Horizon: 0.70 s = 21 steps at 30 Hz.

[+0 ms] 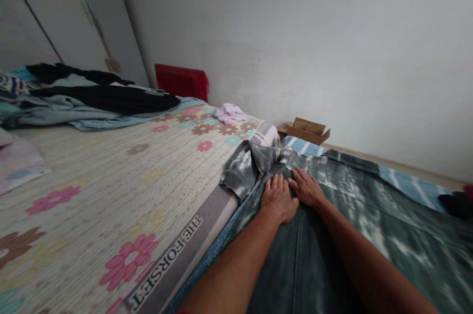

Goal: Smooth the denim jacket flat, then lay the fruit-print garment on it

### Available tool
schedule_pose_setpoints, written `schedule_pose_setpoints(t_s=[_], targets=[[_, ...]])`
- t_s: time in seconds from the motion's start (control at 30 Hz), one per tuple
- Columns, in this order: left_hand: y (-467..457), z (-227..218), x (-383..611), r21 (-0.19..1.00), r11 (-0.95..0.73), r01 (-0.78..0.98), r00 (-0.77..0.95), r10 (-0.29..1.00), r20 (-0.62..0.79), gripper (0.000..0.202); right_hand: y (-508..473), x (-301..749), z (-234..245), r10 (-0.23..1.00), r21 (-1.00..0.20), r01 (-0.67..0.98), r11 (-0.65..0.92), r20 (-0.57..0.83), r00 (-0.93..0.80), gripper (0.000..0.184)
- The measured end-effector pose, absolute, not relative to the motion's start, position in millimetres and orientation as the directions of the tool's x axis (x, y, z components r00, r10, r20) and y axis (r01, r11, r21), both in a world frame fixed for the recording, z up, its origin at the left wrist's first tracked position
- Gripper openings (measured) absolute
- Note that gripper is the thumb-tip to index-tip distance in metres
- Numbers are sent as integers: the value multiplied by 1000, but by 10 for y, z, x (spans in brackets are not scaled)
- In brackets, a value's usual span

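A dark green, white-mottled denim garment [369,205] lies spread out in front of me, long seams running along it. My left hand [278,199] rests flat on its upper part, fingers stretched forward. Close beside it, my right hand [306,187] also presses palm-down on the cloth with fingers extended. Neither hand grips anything. Just beyond my left hand, a folded-over part of the garment, like a sleeve or collar [240,171], laps onto the mattress edge. Beneath the garment shows a blue-and-white striped cloth [406,183].
On the left is a mattress [177,171] with a flowered cover, bearing a heap of dark and blue clothes [99,102] and a small pink cloth [229,113]. A red box-like object [182,81] and an open cardboard box [308,130] are near the wall.
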<state>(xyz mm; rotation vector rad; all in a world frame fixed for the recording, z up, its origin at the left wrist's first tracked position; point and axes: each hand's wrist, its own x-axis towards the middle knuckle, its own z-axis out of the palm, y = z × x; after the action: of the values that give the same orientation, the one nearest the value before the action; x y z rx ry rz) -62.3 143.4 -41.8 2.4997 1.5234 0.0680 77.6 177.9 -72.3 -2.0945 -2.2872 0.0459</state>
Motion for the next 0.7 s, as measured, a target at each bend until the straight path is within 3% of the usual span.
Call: schedule_pose_setpoints(t_s=[0.17,0.37,0.6,0.7], targets=[[1435,-431,-614,195,-432,881,453,888,-76,73,1849,763,-740,988,-96,986,-140,49,145,63],[1433,-436,-624,182,-434,882,451,891,-61,73,1929,739,-740,957,-136,957,-255,103,270,62],[1426,-442,-630,185,-435,881,452,890,-64,73,1953,762,-735,937,-152,941,-301,134,322,60],[1424,-448,-623,181,-431,884,448,892,-64,73,1935,754,-725,965,-129,970,-206,137,223,60]])
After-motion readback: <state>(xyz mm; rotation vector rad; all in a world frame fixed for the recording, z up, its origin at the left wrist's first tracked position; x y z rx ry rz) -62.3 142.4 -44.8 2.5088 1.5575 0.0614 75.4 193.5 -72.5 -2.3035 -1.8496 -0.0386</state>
